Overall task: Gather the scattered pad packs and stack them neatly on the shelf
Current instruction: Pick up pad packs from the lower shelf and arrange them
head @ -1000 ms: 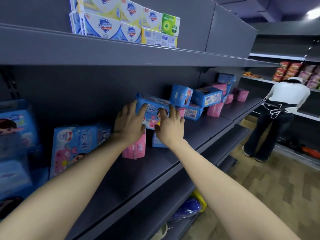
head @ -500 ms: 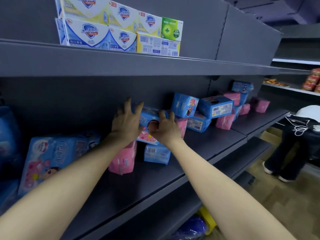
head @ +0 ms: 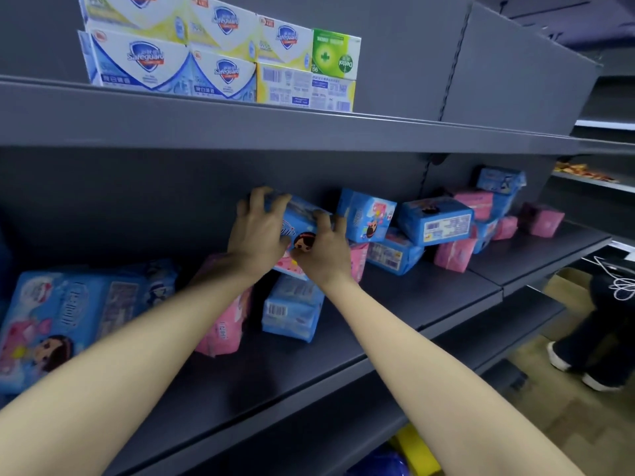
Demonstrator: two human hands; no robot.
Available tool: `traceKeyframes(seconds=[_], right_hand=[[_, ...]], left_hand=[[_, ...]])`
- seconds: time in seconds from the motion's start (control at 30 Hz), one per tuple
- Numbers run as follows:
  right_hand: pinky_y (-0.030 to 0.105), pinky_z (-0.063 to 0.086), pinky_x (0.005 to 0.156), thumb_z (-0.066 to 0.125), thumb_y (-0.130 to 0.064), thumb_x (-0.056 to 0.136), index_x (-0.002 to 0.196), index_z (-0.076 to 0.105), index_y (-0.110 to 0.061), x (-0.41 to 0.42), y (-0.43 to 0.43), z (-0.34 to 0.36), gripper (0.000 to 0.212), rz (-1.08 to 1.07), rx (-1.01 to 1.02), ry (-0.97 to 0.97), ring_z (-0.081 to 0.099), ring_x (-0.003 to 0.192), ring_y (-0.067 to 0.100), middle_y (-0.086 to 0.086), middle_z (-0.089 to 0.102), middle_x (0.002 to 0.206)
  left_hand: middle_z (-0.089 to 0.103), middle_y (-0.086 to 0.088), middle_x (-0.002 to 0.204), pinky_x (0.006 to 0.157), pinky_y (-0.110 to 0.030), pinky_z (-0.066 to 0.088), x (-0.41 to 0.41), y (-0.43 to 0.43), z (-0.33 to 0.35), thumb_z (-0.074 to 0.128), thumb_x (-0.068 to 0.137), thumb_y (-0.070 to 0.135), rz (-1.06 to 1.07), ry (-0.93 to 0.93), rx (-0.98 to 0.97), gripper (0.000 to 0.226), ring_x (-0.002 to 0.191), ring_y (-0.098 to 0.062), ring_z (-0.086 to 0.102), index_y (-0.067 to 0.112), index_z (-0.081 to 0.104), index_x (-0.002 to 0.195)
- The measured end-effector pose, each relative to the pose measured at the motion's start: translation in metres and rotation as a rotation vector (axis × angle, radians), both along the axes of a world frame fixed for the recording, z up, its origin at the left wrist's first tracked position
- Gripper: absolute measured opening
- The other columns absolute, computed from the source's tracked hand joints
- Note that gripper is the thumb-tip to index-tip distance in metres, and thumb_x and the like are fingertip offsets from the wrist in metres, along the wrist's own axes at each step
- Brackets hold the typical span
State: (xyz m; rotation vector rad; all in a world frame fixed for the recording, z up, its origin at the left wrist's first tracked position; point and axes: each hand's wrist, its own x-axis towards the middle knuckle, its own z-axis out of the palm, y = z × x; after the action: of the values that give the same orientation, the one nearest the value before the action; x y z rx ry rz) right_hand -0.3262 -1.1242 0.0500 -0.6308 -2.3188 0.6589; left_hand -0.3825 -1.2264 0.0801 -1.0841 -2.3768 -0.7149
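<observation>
Both hands hold one blue pad pack (head: 298, 224) with a cartoon girl on it, raised over the dark shelf (head: 395, 304). My left hand (head: 257, 231) grips its left end, fingers curled over the top. My right hand (head: 323, 252) grips its right end. Below it stand a small blue pack (head: 292, 309) and a pink pack (head: 223, 324). A large blue pack (head: 68, 317) lies at the left. To the right lie several scattered blue packs (head: 434, 221) and pink packs (head: 453, 257).
The upper shelf (head: 240, 121) hangs close above and carries soap boxes (head: 220, 60). The shelf's back panel is right behind the held pack. Another person (head: 608, 324) stands on the floor at the right. Lower shelves jut out beneath my arms.
Both hands have lifted the blue pack higher and closed round its ends. My view has shifted left and nearer the shelf, so the person at the right is mostly out of frame.
</observation>
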Motion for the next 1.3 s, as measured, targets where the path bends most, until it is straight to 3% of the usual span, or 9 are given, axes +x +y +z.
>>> traceKeyframes(seconds=[0.4, 0.63, 1.03, 1.1, 1.2, 1.3], right_hand=[[0.043, 0.046, 0.085, 0.061, -0.01, 0.079, 0.137, 0.038, -0.013, 0.07, 0.084, -0.008, 0.063, -0.178, 0.107, -0.103, 0.047, 0.11, 0.043, 0.014, 0.031, 0.136], [0.036, 0.041, 0.086, 0.057, -0.01, 0.083, 0.139, 0.034, -0.015, 0.1, 0.116, -0.032, 0.061, -0.2, 0.125, -0.269, 0.042, 0.111, 0.038, 0.013, 0.025, 0.141], [0.04, 0.042, 0.085, 0.054, -0.01, 0.088, 0.139, 0.032, -0.017, 0.103, 0.12, -0.058, 0.056, -0.143, 0.157, -0.404, 0.036, 0.115, 0.037, 0.014, 0.017, 0.148], [0.042, 0.041, 0.089, 0.056, -0.013, 0.088, 0.138, 0.032, -0.016, 0.102, 0.118, -0.058, 0.055, -0.16, 0.184, -0.43, 0.036, 0.118, 0.038, 0.015, 0.019, 0.147], [0.051, 0.027, 0.106, 0.059, -0.022, 0.087, 0.136, 0.036, -0.013, 0.101, 0.116, -0.056, 0.055, -0.205, 0.261, -0.479, 0.028, 0.13, 0.04, 0.018, 0.024, 0.146], [0.057, 0.017, 0.11, 0.061, -0.023, 0.085, 0.132, 0.042, -0.011, 0.099, 0.111, -0.047, 0.052, -0.201, 0.313, -0.491, 0.015, 0.139, 0.04, 0.019, 0.028, 0.145]], left_hand=[[0.02, -0.006, 0.147, 0.099, -0.037, 0.041, 0.055, 0.094, -0.028, 0.06, 0.088, 0.012, -0.113, -0.063, -0.027, 0.059, 0.13, -0.032, 0.025, 0.018, 0.036, 0.141], [0.023, -0.007, 0.144, 0.1, -0.035, 0.036, 0.075, 0.131, -0.062, 0.06, 0.087, 0.012, -0.131, -0.15, -0.08, 0.057, 0.127, -0.033, 0.028, 0.018, 0.038, 0.14], [0.023, -0.011, 0.141, 0.098, -0.035, 0.043, 0.079, 0.138, -0.102, 0.057, 0.088, 0.009, -0.06, -0.246, -0.147, 0.057, 0.124, -0.032, 0.033, 0.016, 0.035, 0.14], [0.022, -0.011, 0.141, 0.096, -0.036, 0.044, 0.078, 0.137, -0.102, 0.056, 0.089, 0.009, -0.053, -0.233, -0.179, 0.058, 0.124, -0.033, 0.033, 0.016, 0.033, 0.141], [0.023, -0.011, 0.14, 0.088, -0.036, 0.046, 0.08, 0.135, -0.098, 0.056, 0.089, 0.012, -0.023, -0.215, -0.236, 0.057, 0.124, -0.032, 0.034, 0.015, 0.032, 0.14], [0.024, -0.012, 0.141, 0.085, -0.038, 0.047, 0.081, 0.13, -0.088, 0.061, 0.087, 0.017, 0.035, -0.188, -0.278, 0.059, 0.129, -0.032, 0.029, 0.013, 0.031, 0.138]])
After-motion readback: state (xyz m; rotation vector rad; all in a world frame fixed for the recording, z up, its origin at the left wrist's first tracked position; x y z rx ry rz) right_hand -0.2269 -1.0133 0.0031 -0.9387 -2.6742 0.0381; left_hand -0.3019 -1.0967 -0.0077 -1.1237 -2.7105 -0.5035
